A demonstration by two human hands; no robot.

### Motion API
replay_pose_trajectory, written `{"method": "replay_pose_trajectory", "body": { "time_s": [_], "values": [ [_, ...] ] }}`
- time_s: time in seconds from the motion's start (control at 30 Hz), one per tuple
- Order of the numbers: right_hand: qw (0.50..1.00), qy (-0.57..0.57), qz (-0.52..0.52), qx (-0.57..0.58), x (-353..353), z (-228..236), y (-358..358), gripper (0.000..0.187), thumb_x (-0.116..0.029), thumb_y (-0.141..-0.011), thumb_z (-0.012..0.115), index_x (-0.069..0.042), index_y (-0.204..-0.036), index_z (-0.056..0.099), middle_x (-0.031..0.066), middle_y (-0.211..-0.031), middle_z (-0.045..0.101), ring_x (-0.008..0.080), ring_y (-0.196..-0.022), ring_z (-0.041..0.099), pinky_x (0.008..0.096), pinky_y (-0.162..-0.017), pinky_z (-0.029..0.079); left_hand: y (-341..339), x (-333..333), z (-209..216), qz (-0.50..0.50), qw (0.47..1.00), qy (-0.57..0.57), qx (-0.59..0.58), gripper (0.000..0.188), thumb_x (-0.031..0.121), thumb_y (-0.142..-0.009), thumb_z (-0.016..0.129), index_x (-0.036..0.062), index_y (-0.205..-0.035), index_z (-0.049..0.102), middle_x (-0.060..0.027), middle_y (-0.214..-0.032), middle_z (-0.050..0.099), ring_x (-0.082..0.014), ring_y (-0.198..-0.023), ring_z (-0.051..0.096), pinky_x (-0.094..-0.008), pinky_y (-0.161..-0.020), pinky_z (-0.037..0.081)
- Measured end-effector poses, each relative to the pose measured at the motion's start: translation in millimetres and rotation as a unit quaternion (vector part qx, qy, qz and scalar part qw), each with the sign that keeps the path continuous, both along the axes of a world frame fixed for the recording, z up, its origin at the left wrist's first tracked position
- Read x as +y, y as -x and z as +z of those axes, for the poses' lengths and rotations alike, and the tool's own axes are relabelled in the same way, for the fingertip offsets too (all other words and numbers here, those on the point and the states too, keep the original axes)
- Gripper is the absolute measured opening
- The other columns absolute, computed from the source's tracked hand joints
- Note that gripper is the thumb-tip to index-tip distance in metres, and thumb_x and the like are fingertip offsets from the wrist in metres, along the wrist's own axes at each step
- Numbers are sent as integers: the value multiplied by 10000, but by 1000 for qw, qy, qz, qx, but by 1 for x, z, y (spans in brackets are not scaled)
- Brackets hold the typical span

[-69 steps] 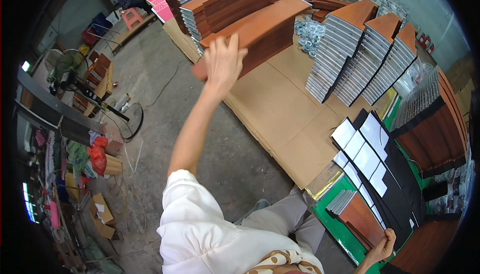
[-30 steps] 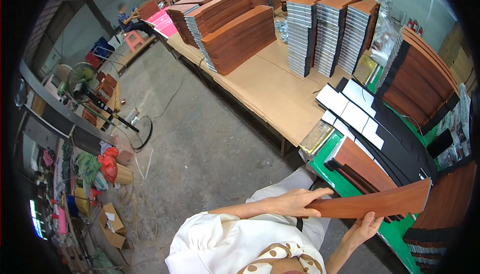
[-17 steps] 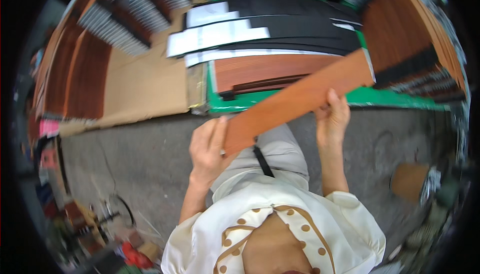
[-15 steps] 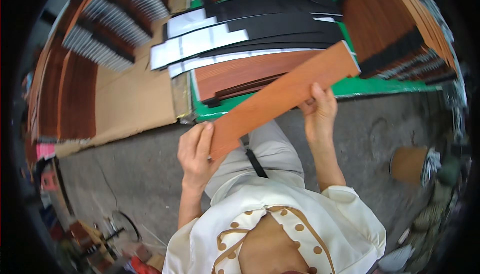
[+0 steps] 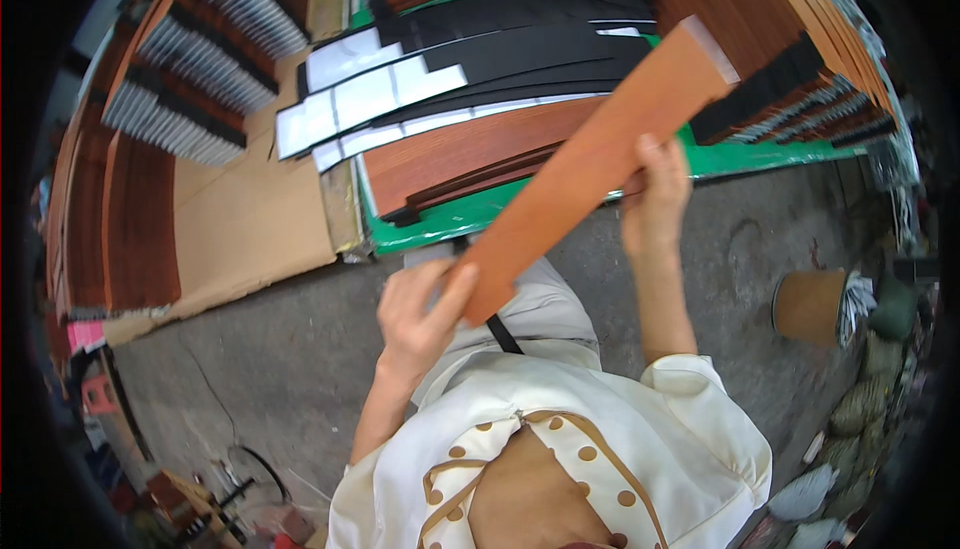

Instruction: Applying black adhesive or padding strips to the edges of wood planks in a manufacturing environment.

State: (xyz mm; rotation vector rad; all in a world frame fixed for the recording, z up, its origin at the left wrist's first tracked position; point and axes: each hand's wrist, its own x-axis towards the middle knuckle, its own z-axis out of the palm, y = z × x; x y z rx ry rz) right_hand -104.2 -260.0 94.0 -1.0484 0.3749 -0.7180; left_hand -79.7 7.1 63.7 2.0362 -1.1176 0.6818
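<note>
Two bare hands are holding one reddish-brown board (image 5: 585, 174) aloft between you and the green surface (image 5: 435, 237), its long axis slanting from close to your lap on the left to well out on your right. Your left hand (image 5: 412, 317) is gripping the near, notched end, the thumb pressing along the board and the other fingers curling around toward its back, their tips out of sight. Your right hand (image 5: 658, 189) is reaching farther from your body, its fingers closing on the right-hand long edge beyond the board's middle; how many are tucking underneath, you cannot tell from this angle. Of the two, the right hand is sitting nearer the surface, overlapping its front edge in view, while the left is hanging nearer your waist.

Beyond the board, a brown panel (image 5: 470, 154) is lying on the surface, its length running more nearly crosswise, so the two pieces are meeting at an angle in view. Your board is crossing in front of the panel's right end; how high it is hanging over it is not clear. Black strips (image 5: 530, 34) and white sheets (image 5: 370, 104) are lying just behind the panel. A stack of dark boards (image 5: 735, 4) is standing at the right, partly behind the held board's pale-tipped far end.
</note>
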Motion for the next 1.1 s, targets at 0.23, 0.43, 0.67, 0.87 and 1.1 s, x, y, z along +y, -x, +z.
{"method": "replay_pose_trajectory", "body": {
  "time_s": [0.23, 0.43, 0.67, 0.87, 1.1],
  "values": [
    [935, 334, 115, -27, -20, 81, -6, 357, -43, -887, 558, 0, -1232, 473, 91, -1043, 598, 154, -933, 571, 278, -796, 467, -24, 27, 3, 107, 963, 102, 224, 418, -19, -756, 640, 6, -1166, 565, -132, -1136, 585, -254, -1041, 565, -311, -903, 417],
    [611, 787, 83, 4, 2, 65, -51, 339, -28, -744, 621, -85, -1078, 607, 51, -821, 591, 228, -741, 550, 349, -640, 468, -61, 23, 17, 109, 933, 193, 284, 485, 56, -823, 590, 29, -1292, 470, -107, -1223, 560, -201, -1133, 513, -324, -960, 368],
    [580, 805, 129, 0, 11, 14, -89, 355, -24, -718, 595, -106, -1063, 625, 24, -836, 601, 191, -775, 545, 316, -646, 467, -101, 10, -9, 102, 959, 120, 234, 353, 59, -760, 699, -10, -1092, 604, -91, -999, 627, -204, -929, 587, -278, -815, 442],
    [571, 804, 166, 27, 8, 5, -95, 343, -63, -729, 652, -94, -1070, 633, 31, -902, 618, 208, -836, 561, 333, -687, 477, -107, 10, -18, 132, 957, 97, 241, 252, 85, -683, 748, 12, -891, 625, -95, -842, 616, -249, -795, 566, -345, -752, 409],
    [603, 774, 195, 7, 8, 18, -99, 527, -118, -715, 692, -79, -1216, 537, 64, -1006, 608, 252, -956, 551, 365, -816, 460, -111, 29, -19, 90, 947, 47, 306, 261, 35, -766, 664, -13, -1016, 609, -114, -961, 627, -204, -959, 581, -289, -831, 433]
  ]
}}
